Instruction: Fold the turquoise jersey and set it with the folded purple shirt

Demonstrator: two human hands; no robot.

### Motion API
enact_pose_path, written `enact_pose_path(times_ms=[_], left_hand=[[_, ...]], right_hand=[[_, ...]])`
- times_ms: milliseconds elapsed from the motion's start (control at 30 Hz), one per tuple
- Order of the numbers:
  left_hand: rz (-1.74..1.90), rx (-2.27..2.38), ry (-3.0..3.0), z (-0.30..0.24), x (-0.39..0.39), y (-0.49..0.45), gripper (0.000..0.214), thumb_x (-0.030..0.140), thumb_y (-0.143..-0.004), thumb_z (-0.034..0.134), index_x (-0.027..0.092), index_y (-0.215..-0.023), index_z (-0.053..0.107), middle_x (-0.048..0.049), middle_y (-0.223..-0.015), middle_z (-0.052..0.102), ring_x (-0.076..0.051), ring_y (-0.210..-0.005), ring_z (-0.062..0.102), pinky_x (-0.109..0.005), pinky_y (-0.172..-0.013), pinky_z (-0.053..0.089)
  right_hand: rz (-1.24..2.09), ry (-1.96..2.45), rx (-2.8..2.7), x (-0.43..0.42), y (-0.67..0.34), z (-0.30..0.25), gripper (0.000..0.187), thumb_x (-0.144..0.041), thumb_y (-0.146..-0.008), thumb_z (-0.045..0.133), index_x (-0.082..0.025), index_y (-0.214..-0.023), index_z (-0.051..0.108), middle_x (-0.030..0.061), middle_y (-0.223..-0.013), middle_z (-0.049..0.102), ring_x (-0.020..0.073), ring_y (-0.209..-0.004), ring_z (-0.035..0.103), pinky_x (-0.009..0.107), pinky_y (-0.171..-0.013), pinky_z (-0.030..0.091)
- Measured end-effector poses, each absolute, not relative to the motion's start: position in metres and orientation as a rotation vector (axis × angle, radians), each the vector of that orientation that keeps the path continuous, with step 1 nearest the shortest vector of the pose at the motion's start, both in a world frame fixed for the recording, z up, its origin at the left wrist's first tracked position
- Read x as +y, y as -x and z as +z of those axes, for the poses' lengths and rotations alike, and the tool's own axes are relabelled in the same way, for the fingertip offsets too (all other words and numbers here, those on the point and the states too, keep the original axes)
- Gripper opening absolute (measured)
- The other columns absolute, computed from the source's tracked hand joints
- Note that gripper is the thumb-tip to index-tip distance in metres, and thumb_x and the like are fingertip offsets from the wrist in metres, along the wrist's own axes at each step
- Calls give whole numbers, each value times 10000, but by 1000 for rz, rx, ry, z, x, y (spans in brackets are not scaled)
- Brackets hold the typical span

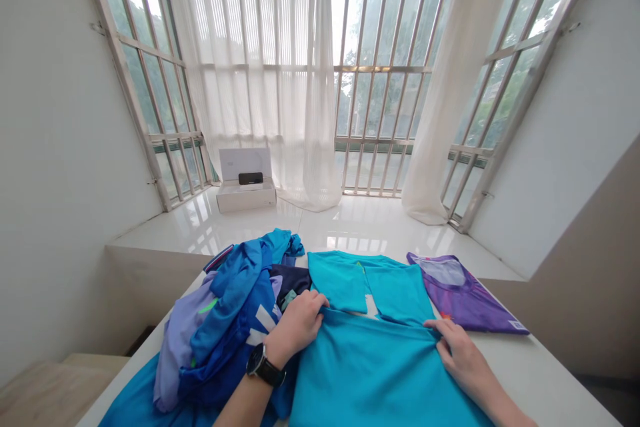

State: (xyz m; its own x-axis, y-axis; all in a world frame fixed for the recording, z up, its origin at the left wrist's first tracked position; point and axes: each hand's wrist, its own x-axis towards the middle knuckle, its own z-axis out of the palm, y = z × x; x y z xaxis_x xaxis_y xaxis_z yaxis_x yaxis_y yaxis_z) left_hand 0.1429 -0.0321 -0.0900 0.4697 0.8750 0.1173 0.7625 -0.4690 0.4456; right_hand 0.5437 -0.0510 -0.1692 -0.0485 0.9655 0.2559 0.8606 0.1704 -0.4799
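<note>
A teal shirt [370,367] lies spread on the white table, its sleeves folded inward across the upper part. My left hand [303,320], with a black watch on the wrist, pinches the shirt's edge at the left. At the opposite side my right hand [457,350] has its fingers closed on the same edge. Between the two hands the edge runs nearly straight. Close beside my left hand is a heap of blue and lilac clothes [235,320]. Beyond my right hand a folded purple shirt [465,293] lies flat.
Behind the table [545,373] is a glossy white window ledge [370,220]. An open white box [245,199] with a black device [251,178] stands on it. Sheer curtains [320,113] hang before the barred window. Walls close in both sides.
</note>
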Motion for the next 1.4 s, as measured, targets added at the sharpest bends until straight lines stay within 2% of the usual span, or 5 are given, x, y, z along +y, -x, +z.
enact_pose_path(times_ms=[300, 700, 967, 1100, 1400], left_hand=[[473, 1454, -2326, -90, -31, -145, 260, 139, -894, 523, 244, -1116, 609, -64, -1156, 609, -225, -1080, 572, -291, -907, 452], [420, 1731, -2229, -83, -34, -145, 240, 309, -883, 619, 198, -1089, 565, -105, -1085, 651, -272, -985, 651, -316, -804, 464], [186, 1930, -2180, -72, -40, -151, 329, 421, -958, 514, 165, -1165, 513, -171, -999, 699, -343, -948, 687, -355, -757, 469], [212, 1960, -2151, -69, -43, -150, 278, 393, -979, 482, 174, -1149, 500, -153, -971, 697, -320, -937, 696, -328, -744, 459], [420, 1743, -2122, -88, -35, -140, 260, 359, -895, 583, 218, -1093, 492, -62, -871, 685, -268, -820, 684, -278, -645, 382]], right_hand=[[-17, 1666, -2016, -53, -529, -131, 336, -366, -886, 451, -233, -1080, 692, 126, -1154, 692, 304, -1061, 637, 448, -929, 515], [101, 1697, -1880, -46, -512, -156, 322, -458, -928, 418, -264, -969, 671, 74, -1056, 713, 255, -1001, 674, 375, -852, 534], [155, 1694, -1861, -45, -515, -156, 313, -474, -923, 436, -273, -961, 673, 61, -1048, 717, 251, -1004, 674, 373, -851, 535], [173, 1683, -1840, -44, -516, -157, 317, -483, -916, 442, -269, -951, 673, 63, -1050, 719, 253, -1003, 674, 382, -873, 530], [224, 1691, -1810, -44, -517, -156, 323, -508, -895, 462, -266, -927, 673, 63, -1020, 724, 258, -955, 677, 384, -857, 529]])
